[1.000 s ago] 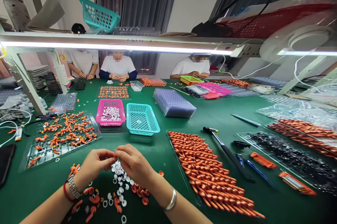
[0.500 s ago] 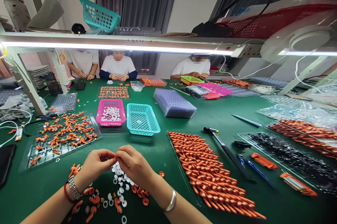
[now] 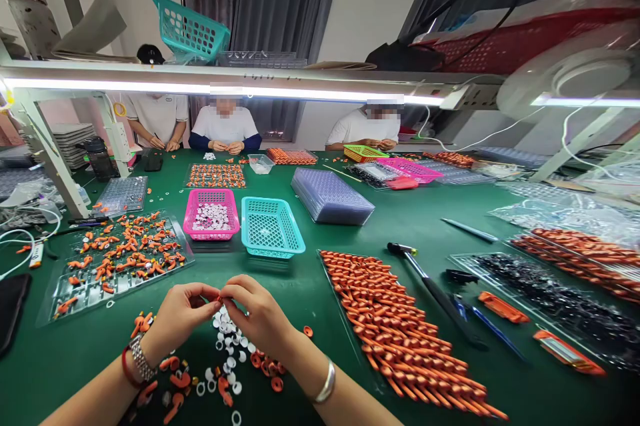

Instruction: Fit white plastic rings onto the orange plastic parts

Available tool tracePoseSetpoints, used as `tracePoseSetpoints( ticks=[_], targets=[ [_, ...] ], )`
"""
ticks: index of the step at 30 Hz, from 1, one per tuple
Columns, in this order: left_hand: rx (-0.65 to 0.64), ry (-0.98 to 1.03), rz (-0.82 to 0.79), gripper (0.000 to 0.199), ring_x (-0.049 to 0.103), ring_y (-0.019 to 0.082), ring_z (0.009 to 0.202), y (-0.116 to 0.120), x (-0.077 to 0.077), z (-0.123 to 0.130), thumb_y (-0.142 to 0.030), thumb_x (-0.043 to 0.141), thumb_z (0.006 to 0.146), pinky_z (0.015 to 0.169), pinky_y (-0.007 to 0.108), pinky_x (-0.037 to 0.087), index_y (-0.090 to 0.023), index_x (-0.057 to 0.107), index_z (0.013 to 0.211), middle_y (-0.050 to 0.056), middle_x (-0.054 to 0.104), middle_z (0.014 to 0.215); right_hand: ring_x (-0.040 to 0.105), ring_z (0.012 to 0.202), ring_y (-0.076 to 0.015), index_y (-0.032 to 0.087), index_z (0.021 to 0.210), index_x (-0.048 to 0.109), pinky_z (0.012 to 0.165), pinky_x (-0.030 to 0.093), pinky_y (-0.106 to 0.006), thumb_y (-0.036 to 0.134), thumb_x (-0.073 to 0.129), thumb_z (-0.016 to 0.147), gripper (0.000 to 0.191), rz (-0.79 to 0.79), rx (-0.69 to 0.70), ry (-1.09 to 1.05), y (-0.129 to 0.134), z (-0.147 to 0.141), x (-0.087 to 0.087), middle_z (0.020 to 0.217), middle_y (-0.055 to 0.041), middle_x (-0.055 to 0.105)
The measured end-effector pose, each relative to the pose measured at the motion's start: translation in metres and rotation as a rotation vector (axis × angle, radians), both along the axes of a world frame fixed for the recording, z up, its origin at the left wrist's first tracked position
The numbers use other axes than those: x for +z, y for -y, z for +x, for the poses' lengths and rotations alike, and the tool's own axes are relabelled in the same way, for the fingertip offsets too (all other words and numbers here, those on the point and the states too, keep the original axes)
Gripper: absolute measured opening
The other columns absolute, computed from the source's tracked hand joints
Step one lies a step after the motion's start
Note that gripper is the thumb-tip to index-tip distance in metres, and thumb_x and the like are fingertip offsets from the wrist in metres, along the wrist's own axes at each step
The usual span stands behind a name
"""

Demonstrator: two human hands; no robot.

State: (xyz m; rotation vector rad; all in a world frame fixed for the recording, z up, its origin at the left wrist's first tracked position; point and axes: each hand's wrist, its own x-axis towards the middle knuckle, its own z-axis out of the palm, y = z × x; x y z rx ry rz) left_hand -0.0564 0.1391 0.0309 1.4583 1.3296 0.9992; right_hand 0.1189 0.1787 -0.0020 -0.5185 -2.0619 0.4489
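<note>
My left hand [image 3: 187, 313] and my right hand [image 3: 255, 313] meet fingertip to fingertip above the green table. Between the pinched fingers a speck of orange-red shows, a small part mostly hidden by them. Below the hands lies a pile of small white caps and rings [image 3: 230, 339]. Round orange pieces [image 3: 267, 367] are scattered beside it, partly under my right wrist. Nearer to my left forearm are loose orange earbud-shaped parts [image 3: 173, 406], some with yellowish ends.
At left, a clear tray [image 3: 175, 266] bears many orange parts. Ahead stand a pink basket [image 3: 211, 237] of white pieces and a turquoise basket [image 3: 273, 249]. Rows of orange stick-shaped parts [image 3: 395, 326] lie at right, beside a hammer [image 3: 430, 286]. Co-workers [image 3: 225, 126] sit opposite.
Both hands stay pinched together at nearly the same spot, with only a slight shift of the fingers. The things on the table look unchanged.
</note>
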Motion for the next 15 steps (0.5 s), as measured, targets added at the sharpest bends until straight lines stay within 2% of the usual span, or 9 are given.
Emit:
tracePoseSetpoints(
  ticks=[15],
  targets=[
    [0.001,-0.034,0.022,0.028,0.059,0.018,0.061,0.001,0.0001,0.0023,-0.039,0.07,0.073,0.056,0.026,0.047,-0.014,0.075,0.083,0.005,0.071,0.07,0.062,0.081,-0.0214,0.02,0.09,0.063,0.074,0.055,-0.034,0.011,0.052,0.091,0.014,0.002,-0.016,-0.046,-0.0001,-0.0037,-0.0068,0.087,-0.0084,0.064]
  ],
)
